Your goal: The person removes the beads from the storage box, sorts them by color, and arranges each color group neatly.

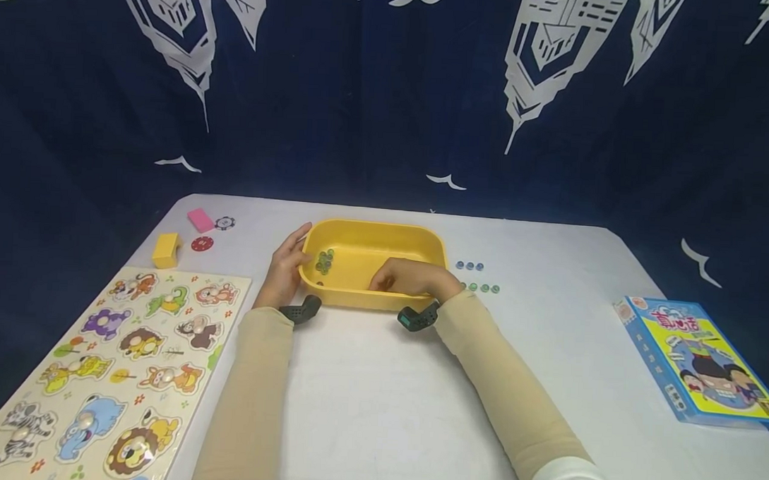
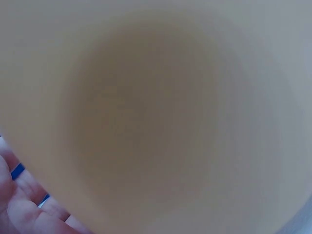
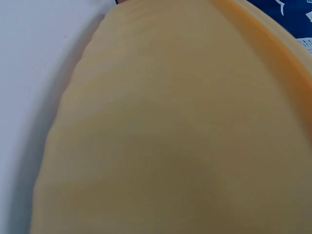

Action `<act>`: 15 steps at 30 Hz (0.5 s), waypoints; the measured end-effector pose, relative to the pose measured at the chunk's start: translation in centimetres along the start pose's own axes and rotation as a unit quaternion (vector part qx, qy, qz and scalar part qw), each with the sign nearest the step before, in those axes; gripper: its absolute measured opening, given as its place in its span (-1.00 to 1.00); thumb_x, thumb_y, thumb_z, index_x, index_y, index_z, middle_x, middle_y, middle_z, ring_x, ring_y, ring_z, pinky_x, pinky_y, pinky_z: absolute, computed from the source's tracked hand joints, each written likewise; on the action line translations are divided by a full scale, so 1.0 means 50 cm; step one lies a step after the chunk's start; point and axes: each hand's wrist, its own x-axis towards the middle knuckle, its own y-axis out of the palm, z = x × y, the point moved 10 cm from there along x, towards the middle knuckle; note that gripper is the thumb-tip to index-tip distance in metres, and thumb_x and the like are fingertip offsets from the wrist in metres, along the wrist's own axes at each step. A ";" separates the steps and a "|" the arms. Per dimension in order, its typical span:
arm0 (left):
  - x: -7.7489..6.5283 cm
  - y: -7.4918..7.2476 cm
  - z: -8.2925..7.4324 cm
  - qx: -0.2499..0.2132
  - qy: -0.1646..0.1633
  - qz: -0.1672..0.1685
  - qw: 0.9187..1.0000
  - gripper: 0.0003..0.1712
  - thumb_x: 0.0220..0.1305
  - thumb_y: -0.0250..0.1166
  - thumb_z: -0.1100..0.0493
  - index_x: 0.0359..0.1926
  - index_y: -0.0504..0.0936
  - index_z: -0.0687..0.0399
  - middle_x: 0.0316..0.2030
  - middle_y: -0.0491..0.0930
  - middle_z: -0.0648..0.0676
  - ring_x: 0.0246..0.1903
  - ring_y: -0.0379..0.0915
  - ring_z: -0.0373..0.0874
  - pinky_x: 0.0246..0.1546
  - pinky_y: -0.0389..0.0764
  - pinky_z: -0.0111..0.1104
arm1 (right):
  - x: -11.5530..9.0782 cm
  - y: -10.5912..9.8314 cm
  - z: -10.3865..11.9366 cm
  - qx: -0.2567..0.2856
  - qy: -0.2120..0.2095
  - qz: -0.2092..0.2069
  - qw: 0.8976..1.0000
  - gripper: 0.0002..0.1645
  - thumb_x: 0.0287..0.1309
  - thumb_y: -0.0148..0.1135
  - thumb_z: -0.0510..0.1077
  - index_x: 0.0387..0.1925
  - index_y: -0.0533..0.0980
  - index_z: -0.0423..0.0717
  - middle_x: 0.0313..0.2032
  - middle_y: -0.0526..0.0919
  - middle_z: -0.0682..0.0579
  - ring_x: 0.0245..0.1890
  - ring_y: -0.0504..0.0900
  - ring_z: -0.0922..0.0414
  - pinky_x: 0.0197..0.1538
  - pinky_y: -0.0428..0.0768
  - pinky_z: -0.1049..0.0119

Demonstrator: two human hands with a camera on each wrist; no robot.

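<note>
A yellow plastic tray (image 1: 357,300) stands on the white table. My left hand (image 1: 284,268) grips its left end, thumb over the rim and fingers along the outside. Inside that end lie several greenish glass marbles (image 1: 324,260). My right hand (image 1: 411,276) reaches over the front wall into the tray, fingers bent downward; the wall hides the fingertips, and whether they pinch a marble does not show. Blurred beige fills most of the left wrist view, with part of the hand (image 2: 29,204) in the corner. The tray's wall (image 3: 170,107) fills the right wrist view.
Right of the tray sit a row of blue marbles (image 1: 470,266) and a row of green marbles (image 1: 485,289). An animal puzzle board (image 1: 129,355), a yellow block (image 1: 166,251), a pink block (image 1: 201,220) and two chips (image 1: 203,243) lie left. A boxed game (image 1: 704,361) is far right.
</note>
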 end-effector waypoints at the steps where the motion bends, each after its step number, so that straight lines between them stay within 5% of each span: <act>1: 0.000 0.000 -0.001 0.000 0.000 -0.001 1.000 -0.15 0.16 -0.06 0.39 0.54 0.10 0.13 0.47 0.19 0.23 0.45 0.12 0.06 0.46 0.15 -0.20 | 0.000 -0.001 -0.001 -0.001 0.002 -0.001 1.000 -0.72 0.10 0.18 -0.45 -0.22 0.70 -0.19 -0.28 0.74 0.06 -0.25 0.63 0.18 -0.02 0.63 0.27; 9: 0.000 0.003 -0.002 0.005 0.000 -0.001 1.000 -0.15 0.17 -0.08 0.39 0.54 0.07 0.16 0.47 0.19 0.24 0.45 0.12 0.07 0.46 0.16 -0.18 | -0.034 -0.045 0.008 -0.032 -0.007 -0.066 0.997 -0.83 0.27 0.25 -0.24 -0.16 0.71 -0.04 -0.25 0.71 0.14 -0.16 0.61 0.15 0.10 0.59 0.16; 15: -0.002 0.000 -0.002 0.012 -0.003 -0.007 1.000 -0.15 0.17 -0.07 0.38 0.54 0.09 0.12 0.47 0.20 0.22 0.45 0.12 0.04 0.47 0.13 -0.19 | -0.098 -0.095 0.018 0.054 -0.051 -0.105 0.992 -0.75 0.25 0.30 -0.23 -0.08 0.66 -0.26 -0.13 0.71 -0.15 -0.12 0.61 0.02 0.12 0.58 0.12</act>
